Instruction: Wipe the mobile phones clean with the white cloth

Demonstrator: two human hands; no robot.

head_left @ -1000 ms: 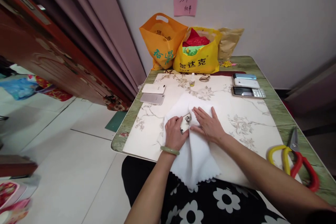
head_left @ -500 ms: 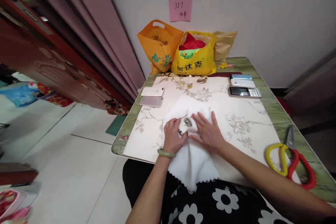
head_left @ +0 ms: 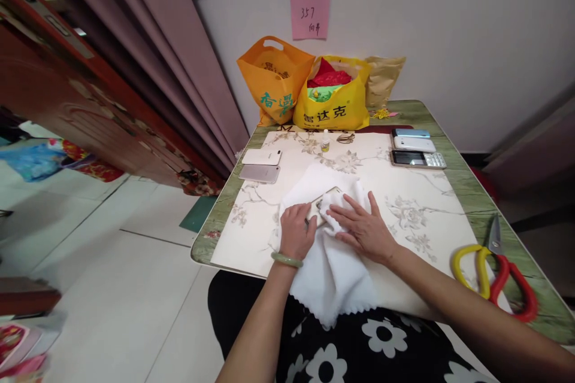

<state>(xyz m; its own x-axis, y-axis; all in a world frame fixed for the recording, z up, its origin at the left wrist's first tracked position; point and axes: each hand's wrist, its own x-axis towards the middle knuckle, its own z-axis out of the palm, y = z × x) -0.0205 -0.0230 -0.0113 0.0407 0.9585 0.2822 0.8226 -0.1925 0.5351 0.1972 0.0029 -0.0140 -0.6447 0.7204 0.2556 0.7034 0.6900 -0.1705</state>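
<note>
A white cloth [head_left: 330, 269] with a scalloped edge lies on the flower-patterned mat [head_left: 413, 215] and hangs over the table's front edge. A light-coloured phone [head_left: 324, 199] with a ring holder on its back rests on the cloth. My left hand [head_left: 295, 231] is closed around the phone's lower end. My right hand [head_left: 363, 227] lies with fingers stretched out, pressing a fold of the cloth against the phone.
Two phones [head_left: 260, 164] lie at the mat's left, three more [head_left: 415, 146] at the back right. A small bottle [head_left: 325, 141] stands at the back. Orange [head_left: 274, 81] and yellow [head_left: 332, 99] bags lean on the wall. Yellow and red scissors [head_left: 496, 272] lie at the right edge.
My right hand slid to the right across the phone with the cloth, uncovering more of the phone's upper end. My left hand kept its hold.
</note>
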